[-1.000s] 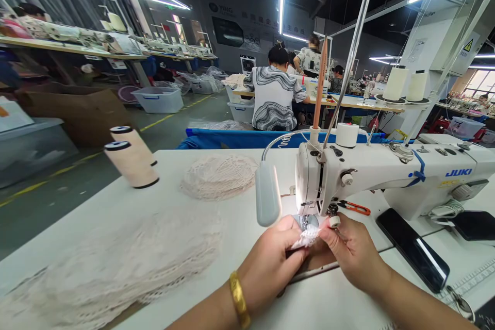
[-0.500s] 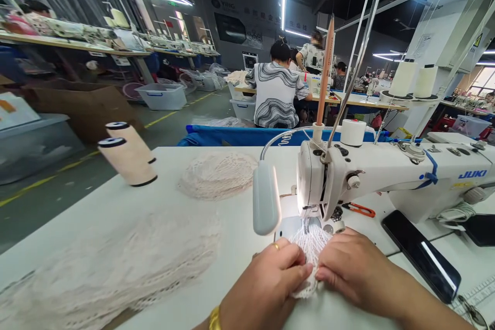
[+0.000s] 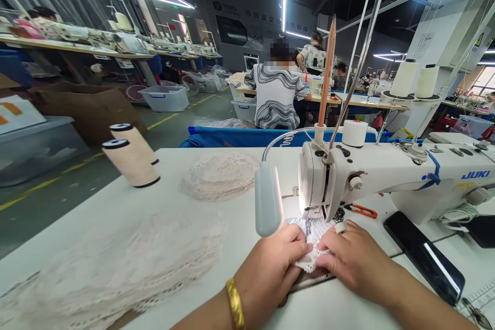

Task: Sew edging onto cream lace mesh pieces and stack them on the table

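A piece of white lace (image 3: 309, 260) lies under the needle area of a white sewing machine (image 3: 356, 175). My left hand (image 3: 276, 255) pinches its left side between thumb and fingers. On the other side my right hand (image 3: 348, 255) grips the lace with thumb and bent fingers. The lace's far part runs beneath the presser foot, which my hands and the machine head partly hide. A small grey lamp (image 3: 267, 201) shines just left of the needle.
Cream lace lies in a long heap (image 3: 127, 263) and a smaller pile (image 3: 222, 175) on the left. Two thread cones (image 3: 131, 162) stand at the table's left edge. Orange thread snips (image 3: 361, 211) and a black phone (image 3: 425, 258) lie right. A seated person (image 3: 276, 95) works ahead.
Both hands have moved forward toward the needle, carrying the lace farther under the machine. Less of it shows in front of the fingers.
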The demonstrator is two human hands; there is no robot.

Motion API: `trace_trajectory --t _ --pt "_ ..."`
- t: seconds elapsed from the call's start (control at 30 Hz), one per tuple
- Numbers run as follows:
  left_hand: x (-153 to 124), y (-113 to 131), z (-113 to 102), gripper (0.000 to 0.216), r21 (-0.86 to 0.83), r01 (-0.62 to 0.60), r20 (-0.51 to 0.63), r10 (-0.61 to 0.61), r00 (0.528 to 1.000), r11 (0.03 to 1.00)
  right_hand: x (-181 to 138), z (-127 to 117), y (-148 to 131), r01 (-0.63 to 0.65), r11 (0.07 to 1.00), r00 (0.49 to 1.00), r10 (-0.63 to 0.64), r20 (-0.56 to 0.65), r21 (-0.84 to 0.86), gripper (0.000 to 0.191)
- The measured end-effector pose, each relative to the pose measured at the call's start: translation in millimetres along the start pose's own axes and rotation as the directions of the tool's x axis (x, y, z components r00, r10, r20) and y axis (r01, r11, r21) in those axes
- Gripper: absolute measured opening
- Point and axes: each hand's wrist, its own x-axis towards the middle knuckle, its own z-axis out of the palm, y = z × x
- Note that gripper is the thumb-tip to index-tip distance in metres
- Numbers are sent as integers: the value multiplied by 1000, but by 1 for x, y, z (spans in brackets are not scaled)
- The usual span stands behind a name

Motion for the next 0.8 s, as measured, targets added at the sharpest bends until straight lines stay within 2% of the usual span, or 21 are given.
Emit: trace_trajectory --t 0.1,0.13,0.2,0.27,0.37,0.43,0.47,0.57,0.67,0.8 --pt "8 1 -7 27 -103 162 123 -149 981 981 0 5 -4 -2 999 1000 2 4 54 48" --pt "11 2 -10 27 -137 217 153 -196 969 967 1 7 -5 -9 999 1000 9 -13 45 41" --pt "18 4 -16 33 -181 308 198 -272 942 934 4 10 -7 -41 999 997 43 -60 25 10" --pt "23 4 -20 39 -202 368 227 -322 919 908 9 11 -7 -71 995 992 78 -99 69 19" --pt "25 1 -23 40 -225 416 266 -355 896 881 14 6 -5 -68 977 986 97 -136 201 22" --pt "21 0 -24 35 -226 368 273 -304 913 902 13 3 -5 -40 971 986 76 -145 236 22" --pt "18 0 -23 32 -219 302 258 -243 935 928 12 1 -5 -18 973 989 50 -136 230 21" --pt "5 2 -15 33 -134 -8 115 23 993 991 5 -4 -8 66 986 997 -58 -54 152 18" --pt "-8 6 -4 35 12 -204 -24 205 979 979 -1 -9 -12 103 990 994 -107 33 99 19" --pt "-13 9 0 42 123 -266 -57 274 960 956 -3 -11 -13 101 994 993 -104 61 53 21"
